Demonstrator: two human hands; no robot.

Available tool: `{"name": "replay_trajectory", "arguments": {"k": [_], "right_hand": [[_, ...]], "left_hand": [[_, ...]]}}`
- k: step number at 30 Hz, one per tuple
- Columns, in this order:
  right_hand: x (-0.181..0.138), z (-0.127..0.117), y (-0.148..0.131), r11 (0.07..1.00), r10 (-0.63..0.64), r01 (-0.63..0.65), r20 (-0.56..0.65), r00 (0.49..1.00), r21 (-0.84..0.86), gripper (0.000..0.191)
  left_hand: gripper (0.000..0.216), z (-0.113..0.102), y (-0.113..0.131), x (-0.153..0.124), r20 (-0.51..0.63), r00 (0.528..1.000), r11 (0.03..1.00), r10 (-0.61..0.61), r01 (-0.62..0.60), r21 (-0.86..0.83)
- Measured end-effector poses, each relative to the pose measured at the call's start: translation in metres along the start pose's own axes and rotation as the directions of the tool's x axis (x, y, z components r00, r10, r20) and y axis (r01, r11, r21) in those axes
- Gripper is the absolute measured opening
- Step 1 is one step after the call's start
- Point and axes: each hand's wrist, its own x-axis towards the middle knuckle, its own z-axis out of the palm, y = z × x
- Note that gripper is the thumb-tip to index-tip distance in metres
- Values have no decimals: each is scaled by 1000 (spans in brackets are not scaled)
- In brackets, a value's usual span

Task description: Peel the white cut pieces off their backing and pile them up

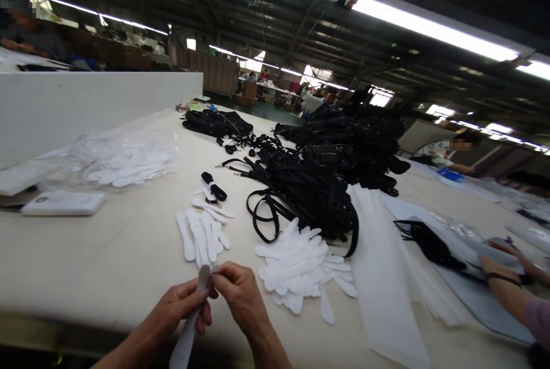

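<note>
At the table's near edge my left hand (183,303) is closed on a white strip (184,343) with rounded ends, which hangs down below the fingers. My right hand (241,294) pinches the upper end of the same strip, close beside the left fingertips. Just beyond both hands lies a small pile of similar white strips (201,234), some with scalloped edges. A larger heap of these strips (296,266) spreads to the right of my right hand. Behind the small pile rests a bundled black strap (213,187) with a white band around it.
Black straps (301,191) and black bags (344,140) are heaped farther back. A clear plastic bag of white strips (129,163) and a white power bank-like block (63,203) lie left. White sheeting (382,277) runs along the right, where a co-worker's hands (502,266) handle a black item.
</note>
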Motion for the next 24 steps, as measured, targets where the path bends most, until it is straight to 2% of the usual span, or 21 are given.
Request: {"name": "replay_trajectory", "arguments": {"k": [3, 7, 9, 12, 14, 16, 18, 19, 20, 22, 23, 24], "right_hand": [[3, 0, 6, 1000, 21, -20, -100, 995, 17, 11], [3, -12, 0, 998, -47, 35, -268, 962, -52, 17], [2, -30, -4, 993, -108, 80, -368, 924, -89, 20], [-1, -79, -8, 970, -177, 60, -518, 837, -236, 30], [-2, -119, -8, 904, -229, -42, -564, 793, -426, 39], [-3, -151, -9, 754, -305, -154, -548, 779, -639, 52], [-3, -164, -12, 622, -396, -182, -506, 766, -762, 64], [-3, -161, -14, 605, -420, -161, -485, 767, -780, 65], [-3, -151, -16, 631, -409, -125, -465, 785, -765, 62], [-5, -116, -21, 767, -276, -35, -379, 883, -641, 50], [-5, -94, -22, 851, -167, -5, -281, 945, -525, 44], [-6, -72, -23, 914, -97, 30, -146, 984, -404, 39]], "left_hand": [[50, -3, -7, 3, -28, 999, 999, -35, 35, -35], [55, -10, -9, 8, -195, 978, 979, -71, 31, -202], [48, -16, -5, 7, -267, 963, 960, -35, -41, -276], [41, -25, 2, 1, -293, 956, 952, 14, -102, -290], [40, -28, 4, -4, -273, 962, 957, 28, -105, -272], [40, -27, 3, -8, -231, 972, 964, 35, -94, -247], [39, -23, 1, -10, -178, 983, 974, 41, -79, -211], [38, -20, 0, -10, -144, 989, 978, 42, -70, -195], [38, -16, -1, -10, -106, 993, 981, 44, -64, -184], [38, -10, 0, -10, -23, 999, 984, 43, -47, -172], [39, -6, 2, -11, 15, 999, 987, 34, -31, -160], [39, -3, 5, -12, 41, 999, 990, 23, -17, -143]]}}
